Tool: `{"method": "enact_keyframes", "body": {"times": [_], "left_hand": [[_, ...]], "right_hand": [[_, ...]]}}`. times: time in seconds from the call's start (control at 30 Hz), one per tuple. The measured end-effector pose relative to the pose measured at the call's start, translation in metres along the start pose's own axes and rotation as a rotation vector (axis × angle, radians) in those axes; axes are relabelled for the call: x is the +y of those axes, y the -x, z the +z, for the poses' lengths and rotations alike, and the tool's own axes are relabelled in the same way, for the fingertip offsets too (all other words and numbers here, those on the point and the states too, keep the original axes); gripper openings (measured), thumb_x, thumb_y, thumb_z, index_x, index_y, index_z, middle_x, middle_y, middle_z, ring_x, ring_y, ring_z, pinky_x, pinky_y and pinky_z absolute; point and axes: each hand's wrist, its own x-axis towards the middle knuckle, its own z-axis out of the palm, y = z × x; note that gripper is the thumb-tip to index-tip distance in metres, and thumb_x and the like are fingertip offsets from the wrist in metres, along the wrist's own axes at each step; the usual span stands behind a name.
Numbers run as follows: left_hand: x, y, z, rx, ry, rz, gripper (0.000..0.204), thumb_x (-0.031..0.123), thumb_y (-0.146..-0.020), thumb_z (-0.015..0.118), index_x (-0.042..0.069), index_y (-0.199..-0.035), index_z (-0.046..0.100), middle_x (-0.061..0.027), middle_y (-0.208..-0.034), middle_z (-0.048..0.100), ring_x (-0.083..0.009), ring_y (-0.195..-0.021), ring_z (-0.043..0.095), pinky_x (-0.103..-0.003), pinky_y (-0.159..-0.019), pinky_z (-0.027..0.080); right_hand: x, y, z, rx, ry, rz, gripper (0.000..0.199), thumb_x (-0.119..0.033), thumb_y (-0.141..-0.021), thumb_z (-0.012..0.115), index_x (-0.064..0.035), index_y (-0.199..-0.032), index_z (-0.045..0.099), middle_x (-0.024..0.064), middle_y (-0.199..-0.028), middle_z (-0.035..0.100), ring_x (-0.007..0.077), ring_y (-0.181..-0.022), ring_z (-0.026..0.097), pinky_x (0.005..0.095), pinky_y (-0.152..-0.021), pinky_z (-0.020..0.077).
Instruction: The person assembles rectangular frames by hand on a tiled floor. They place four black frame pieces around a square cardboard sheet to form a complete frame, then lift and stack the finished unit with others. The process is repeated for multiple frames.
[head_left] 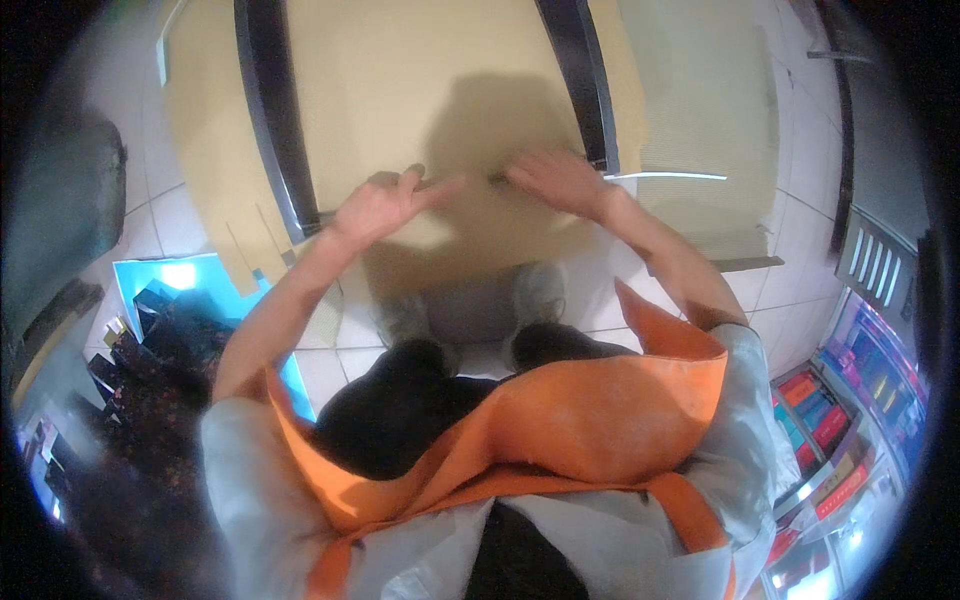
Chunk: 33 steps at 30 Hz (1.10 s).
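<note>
A broad tan sheet, apparently cardboard, lies in front of me, with the shadow of my head and arms across it. My left hand is over its near part, the index finger stretched to the right and the other fingers partly bent. Opposite it, my right hand reaches leftward with its fingers extended, low over or touching the sheet; I cannot tell which. Neither hand visibly holds anything. A long dark strip runs along the sheet's left side, and another dark strip ends beside my right hand.
A ridged greenish-tan sheet lies to the right on the tiled floor. Left of my arm are a bright blue panel and a dark patterned heap. Colourful packages stand at lower right. I wear an orange apron.
</note>
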Motion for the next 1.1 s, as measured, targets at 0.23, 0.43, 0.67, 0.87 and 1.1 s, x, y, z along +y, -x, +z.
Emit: {"method": "enact_keyframes", "body": {"times": [0.23, 0.43, 0.67, 0.87, 1.1], "left_hand": [[-0.005, -0.009, -0.002, -0.007, 0.150, 0.006, 0.071, 0.005, -0.075, 0.048, 0.032, -0.136, 0.022, -0.0086, -0.091, 0.050, -0.0186, -0.061, 0.057, -0.028, -0.047, 0.051], [0.004, -0.049, -0.009, -0.085, 0.098, 0.023, 0.073, 0.003, -0.080, 0.042, 0.041, -0.136, 0.014, -0.0122, -0.078, 0.044, -0.0216, -0.047, 0.055, -0.033, -0.043, 0.050], [0.004, -0.049, -0.010, -0.097, 0.269, 0.012, 0.073, 0.002, -0.080, 0.040, 0.040, -0.136, 0.013, -0.0124, -0.081, 0.046, -0.0243, -0.049, 0.055, -0.034, -0.046, 0.051], [0.006, -0.048, -0.016, -0.076, 0.214, -0.025, 0.073, 0.004, -0.077, 0.045, 0.036, -0.136, 0.017, -0.0094, -0.078, 0.046, -0.0222, -0.052, 0.056, -0.031, -0.045, 0.050], [0.008, -0.057, -0.021, -0.179, 0.095, -0.010, 0.078, 0.000, -0.076, 0.043, 0.040, -0.136, 0.015, -0.0091, -0.087, 0.049, -0.0217, -0.052, 0.055, -0.030, -0.046, 0.050]], "right_hand": [[0.013, -0.021, -0.002, -0.045, 0.063, -0.084, 0.014, -0.015, -0.077, 0.047, -0.0089, -0.089, 0.047, 0.0077, -0.087, 0.051, 0.0235, -0.088, 0.053, 0.0367, -0.077, 0.0414], [0.010, -0.020, -0.008, -0.048, 0.043, -0.052, 0.014, -0.015, -0.077, 0.047, -0.0080, -0.089, 0.048, 0.0084, -0.087, 0.052, 0.0239, -0.088, 0.053, 0.0364, -0.076, 0.0413], [0.011, -0.019, -0.001, -0.044, 0.000, 0.016, 0.014, -0.016, -0.079, 0.045, -0.0067, -0.089, 0.049, 0.0103, -0.086, 0.054, 0.0261, -0.088, 0.054, 0.0368, -0.078, 0.0416], [-0.001, -0.017, -0.024, 0.204, -0.094, 0.135, 0.032, -0.019, -0.078, 0.054, -0.0033, -0.105, 0.049, 0.0154, -0.097, 0.055, 0.0289, -0.094, 0.052, 0.0381, -0.080, 0.0421], [-0.044, 0.126, 0.061, 0.821, -1.151, 1.492, 0.030, -0.025, -0.083, 0.058, 0.0012, -0.097, 0.054, 0.0090, -0.092, 0.053, 0.0160, -0.085, 0.051, 0.0294, -0.076, 0.0429]]}}
